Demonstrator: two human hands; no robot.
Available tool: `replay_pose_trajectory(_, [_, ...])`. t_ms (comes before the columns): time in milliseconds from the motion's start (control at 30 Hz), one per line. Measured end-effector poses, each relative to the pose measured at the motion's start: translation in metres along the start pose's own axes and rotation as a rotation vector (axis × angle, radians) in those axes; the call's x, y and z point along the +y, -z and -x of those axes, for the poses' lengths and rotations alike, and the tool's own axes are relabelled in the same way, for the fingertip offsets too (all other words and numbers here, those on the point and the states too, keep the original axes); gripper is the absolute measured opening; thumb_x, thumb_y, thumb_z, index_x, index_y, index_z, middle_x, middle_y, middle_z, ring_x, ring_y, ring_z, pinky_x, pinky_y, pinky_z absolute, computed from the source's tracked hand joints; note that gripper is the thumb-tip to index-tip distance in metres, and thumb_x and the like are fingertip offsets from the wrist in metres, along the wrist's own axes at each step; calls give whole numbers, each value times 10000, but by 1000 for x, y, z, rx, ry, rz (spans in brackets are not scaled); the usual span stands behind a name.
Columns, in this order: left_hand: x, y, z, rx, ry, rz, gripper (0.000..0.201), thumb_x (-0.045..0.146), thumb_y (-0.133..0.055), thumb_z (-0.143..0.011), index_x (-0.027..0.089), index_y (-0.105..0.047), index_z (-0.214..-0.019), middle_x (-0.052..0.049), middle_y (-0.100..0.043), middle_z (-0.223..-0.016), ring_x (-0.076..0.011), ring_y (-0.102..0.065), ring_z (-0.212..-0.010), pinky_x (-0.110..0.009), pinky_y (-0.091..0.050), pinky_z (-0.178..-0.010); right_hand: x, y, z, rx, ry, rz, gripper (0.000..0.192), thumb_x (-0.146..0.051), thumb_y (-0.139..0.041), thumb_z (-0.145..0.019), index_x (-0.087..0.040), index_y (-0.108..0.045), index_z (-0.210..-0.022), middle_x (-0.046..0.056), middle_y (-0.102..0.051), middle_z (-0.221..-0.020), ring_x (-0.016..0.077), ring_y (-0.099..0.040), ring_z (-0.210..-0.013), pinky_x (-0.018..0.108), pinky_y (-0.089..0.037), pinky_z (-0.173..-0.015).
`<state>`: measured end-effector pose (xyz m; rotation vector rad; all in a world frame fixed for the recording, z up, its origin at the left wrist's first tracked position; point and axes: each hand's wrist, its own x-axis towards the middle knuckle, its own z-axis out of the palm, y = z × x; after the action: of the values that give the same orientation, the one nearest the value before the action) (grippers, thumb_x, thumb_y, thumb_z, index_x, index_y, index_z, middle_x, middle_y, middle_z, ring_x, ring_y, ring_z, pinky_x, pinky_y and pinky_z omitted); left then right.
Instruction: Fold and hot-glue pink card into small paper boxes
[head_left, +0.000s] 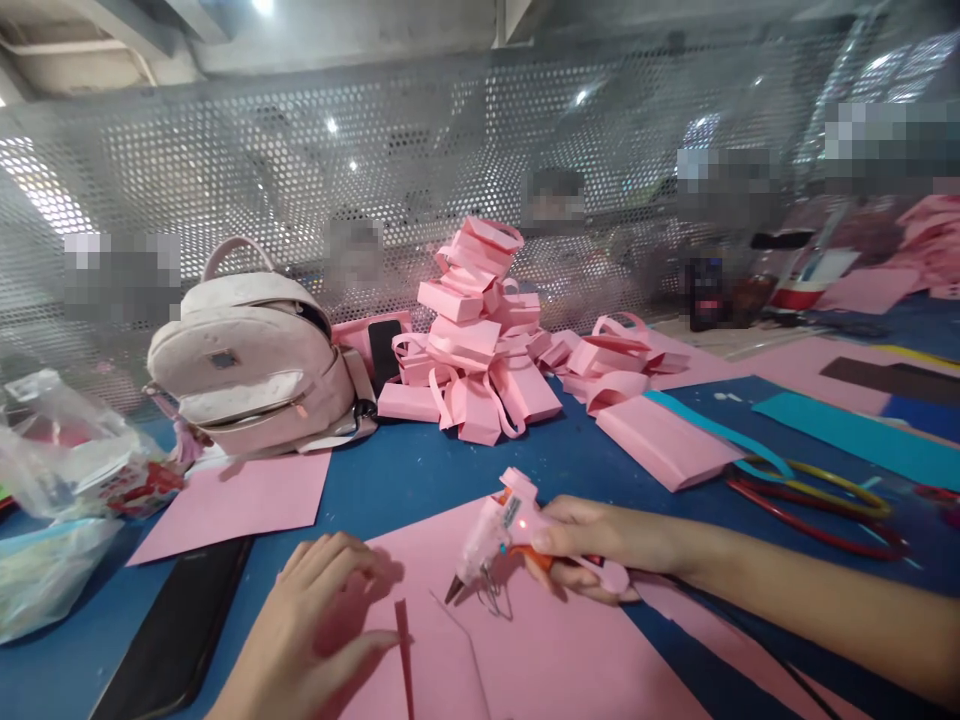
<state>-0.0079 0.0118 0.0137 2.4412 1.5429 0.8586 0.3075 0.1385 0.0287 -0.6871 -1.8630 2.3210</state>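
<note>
While the right hand [581,550] clasps the glue gun [484,540], I see the left hand [307,610] at its eight o'clock, fingers [337,560] parted, empty.

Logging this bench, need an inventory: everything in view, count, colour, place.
glue gun: 1, pink and orange, centre
flat sheets: several, pink, foreground and left
handled bags: many, pink, piled centre back
backpack: 1, whitish, back left
phones: 2, black, front left and right of backpack
plastic bags: 2+, clear, far left
printed packet: 1, red and white, left
turquoise strips: 2, turquoise, right
dark strip: 1, brown, far right
loops: 2, red and yellow, right
table: 1, blue, beneath
perforated screen: 1, grey, background
people: several, blurred, background
left hand: 1, bare, front
right hand: 1, bare, on glue gun
</note>
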Motion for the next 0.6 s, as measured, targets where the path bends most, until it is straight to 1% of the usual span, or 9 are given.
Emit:
replay_pose_trajectory(33, [-2,1,2,-23,38,32,357,576,-685,-882,250,-636,-1020,-27,-718,-998,-222,-683,-868,-324,-524,-768,0,1,0,0,8,-3,483,-555,-602,-915,-96,-673,-785,-88,-429,-508,31,-332,-293,153,-257,-276])
replay_pose_trajectory(100, [-5,1,6,-68,62,82,372,574,-715,-857,256,-628,-1031,-34,-722,-1015,-233,-693,-896,-331,-542,-788,0,4,-1,-11,10,-13,489,-547,-583,-926,-92,-685,-781,-85,-429,-506,28,-325,-291,151,-251,-275])
replay_pose_trajectory(200, [-7,-3,11,-105,32,103,243,457,-703,-905,244,-619,-987,-36,-723,-996,-215,-692,-891,-304,-551,-772,1,6,-2,-25,-13,-41,499,-562,-599,-906,-89,-693,-780,-85,-420,-504,31,-329,-289,154,-249,-270])
replay_pose_trajectory(267, [-8,-4,14,-124,17,103,145,379,-647,-956,239,-613,-940,-18,-717,-927,-183,-680,-821,-275,-550,-735,2,5,-1,1,-9,-61,489,-554,-611,-900,-85,-695,-793,-87,-417,-507,25,-324,-290,150,-234,-274])
replay_pose_trajectory(333, [-9,-5,16,-143,-16,100,112,359,-640,-965,247,-628,-973,-6,-719,-896,-171,-676,-787,-262,-556,-721,2,4,-1,36,0,-68,473,-536,-610,-905,-82,-697,-807,-87,-417,-511,20,-319,-292,148,-223,-282])
replay_pose_trajectory(400, [-9,-3,17,-137,-53,108,131,368,-672,-945,255,-643,-1005,-2,-732,-896,-169,-686,-782,-253,-567,-721,2,4,0,42,-6,-65,477,-538,-605,-908,-81,-699,-810,-87,-414,-511,23,-325,-295,152,-228,-283])
replay_pose_trajectory(500, [-4,0,15,-115,-122,150,87,298,-624,-981,241,-656,-924,-3,-743,-856,-153,-704,-755,-238,-573,-736,1,5,-1,28,-9,-65,482,-545,-600,-912,-80,-701,-834,-87,-417,-516,29,-338,-298,157,-232,-281])
replay_pose_trajectory(533, [-2,1,14,-100,-152,163,138,267,-578,-1006,235,-661,-901,-11,-742,-841,-150,-707,-753,-236,-574,-736,0,6,-1,19,-8,-64,476,-540,-604,-912,-79,-701,-843,-86,-421,-519,30,-341,-298,158,-231,-282])
replay_pose_trajectory(600, [5,1,11,-40,-220,167,225,246,-502,-1042,230,-690,-920,-39,-737,-824,-156,-710,-757,-242,-580,-713,-1,6,-1,-3,-4,-65,463,-528,-614,-912,-76,-702,-863,-86,-427,-527,30,-348,-303,157,-232,-288])
